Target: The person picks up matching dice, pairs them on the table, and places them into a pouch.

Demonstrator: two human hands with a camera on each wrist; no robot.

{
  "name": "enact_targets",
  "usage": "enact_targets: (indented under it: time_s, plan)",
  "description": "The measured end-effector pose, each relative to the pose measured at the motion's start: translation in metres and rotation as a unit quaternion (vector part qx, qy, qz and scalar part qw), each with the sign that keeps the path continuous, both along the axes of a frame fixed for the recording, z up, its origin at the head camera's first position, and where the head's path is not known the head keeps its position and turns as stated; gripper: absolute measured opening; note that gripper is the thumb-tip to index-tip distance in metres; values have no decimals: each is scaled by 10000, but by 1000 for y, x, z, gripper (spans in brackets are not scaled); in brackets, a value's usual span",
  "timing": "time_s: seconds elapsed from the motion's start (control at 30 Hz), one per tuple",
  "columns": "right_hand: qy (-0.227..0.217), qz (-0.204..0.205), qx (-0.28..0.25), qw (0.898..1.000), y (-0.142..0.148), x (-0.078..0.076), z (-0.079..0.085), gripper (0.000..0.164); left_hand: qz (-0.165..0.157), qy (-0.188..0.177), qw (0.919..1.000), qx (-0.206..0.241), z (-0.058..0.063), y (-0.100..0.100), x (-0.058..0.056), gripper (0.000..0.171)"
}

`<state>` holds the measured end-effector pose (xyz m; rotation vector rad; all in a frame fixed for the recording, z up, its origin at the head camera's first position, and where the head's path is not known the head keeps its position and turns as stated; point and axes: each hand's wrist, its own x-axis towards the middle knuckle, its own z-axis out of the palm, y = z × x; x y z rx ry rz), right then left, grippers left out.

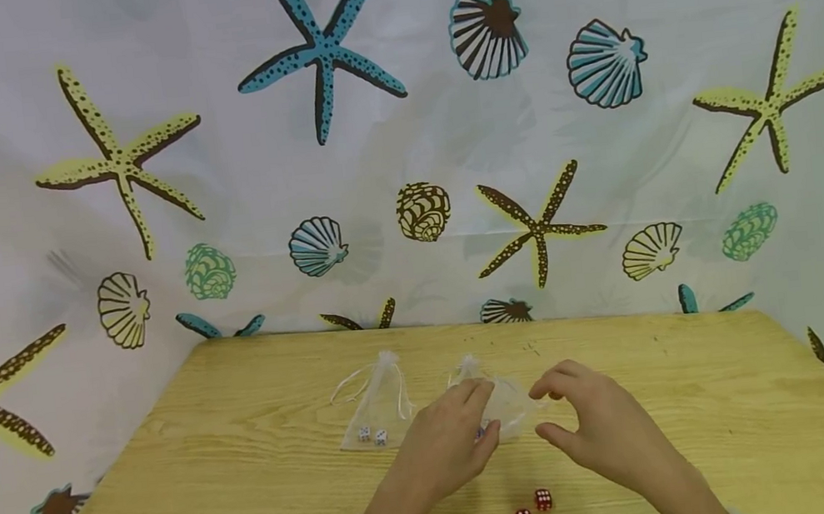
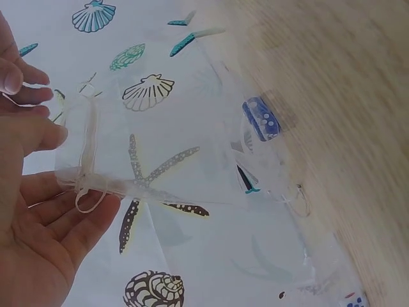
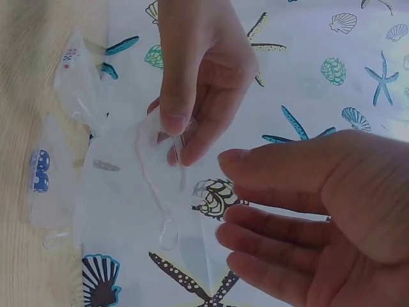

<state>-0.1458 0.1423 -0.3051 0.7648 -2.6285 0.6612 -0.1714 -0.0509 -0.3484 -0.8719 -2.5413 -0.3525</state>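
Note:
A sheer white drawstring bag (image 1: 509, 404) hangs between my two hands, its cord loops (image 3: 169, 233) dangling. My left hand (image 1: 446, 433) pinches this bag between thumb and fingers near its gathered edge. Facing it, my right hand (image 1: 603, 425) has its fingers parted and a gap between thumb and fingertips, close beside the bag. On the table behind, another sheer bag holds blue dice (image 3: 39, 171) and is partly hidden by my left hand in the head view. Two red dice (image 1: 533, 510) lie loose on the table, nearer to me than the hands.
To the left, a sheer bag (image 1: 384, 394) with white dice (image 1: 373, 435) lies on the wooden table (image 1: 249, 425). A white curtain (image 1: 401, 149) printed with starfish and shells stands behind the table and along its sides.

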Motion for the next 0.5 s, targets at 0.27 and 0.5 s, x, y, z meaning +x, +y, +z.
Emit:
enact_targets:
  time_s: [0.27, 0.5]
  plan:
    - [-1449, 524, 206, 9878, 10, 2, -19, 22, 134, 14, 9997, -209, 0, 2, -1, 40]
    - [-1993, 642, 318, 9773, 7, -11, -46, 19, 204, 83, 9997, -99, -4, 4, 0, 40]
